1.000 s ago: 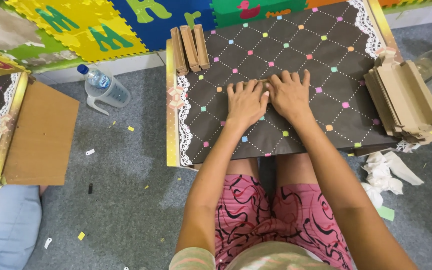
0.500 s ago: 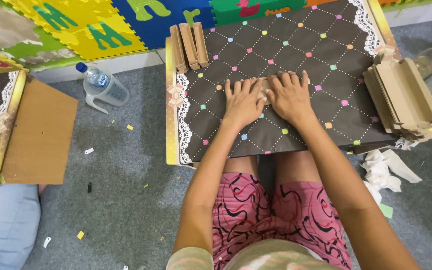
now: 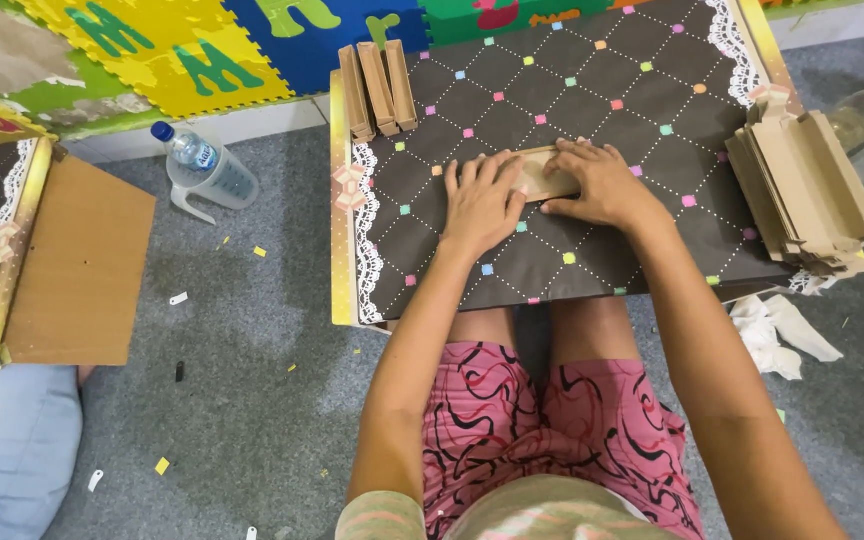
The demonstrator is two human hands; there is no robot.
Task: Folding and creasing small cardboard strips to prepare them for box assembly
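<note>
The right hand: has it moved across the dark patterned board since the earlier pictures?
Yes. The right hand has slid slightly rightward and apart from the left hand, judged against the board's coloured squares, uncovering the cardboard piece between them.

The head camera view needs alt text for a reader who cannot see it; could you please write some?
Seen from above, a seated person's left hand and right hand press a flat brown cardboard piece onto a dark quilted-pattern table. Folded cardboard pieces are stacked at its right edge, and a water bottle stands in a jug on the grey floor.
</note>
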